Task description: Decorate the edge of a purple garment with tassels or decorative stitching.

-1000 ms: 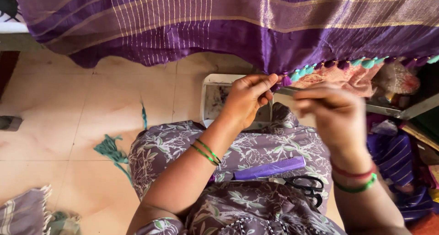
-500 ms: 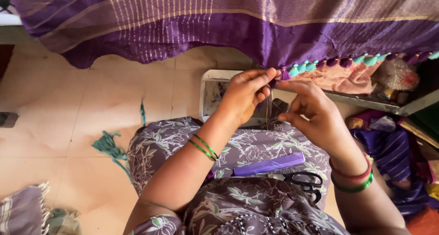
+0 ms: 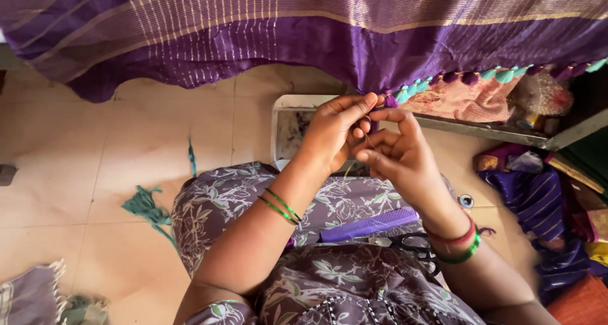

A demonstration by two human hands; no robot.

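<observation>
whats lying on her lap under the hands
On the floral-print lap lie a purple comb and black-handled scissors. The right hand and its wrist cover part of the scissors, so the blades barely show.

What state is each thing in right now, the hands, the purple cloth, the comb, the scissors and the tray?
left hand: raised, fingers pinching the cloth's edge by a purple tassel.
right hand: close beside the left, fingers curled on a thin thread.
purple cloth: hanging, tasselled along its right edge.
purple comb: lying flat on the lap.
black scissors: lying on the lap, partly hidden.
white tray: on the floor.
</observation>
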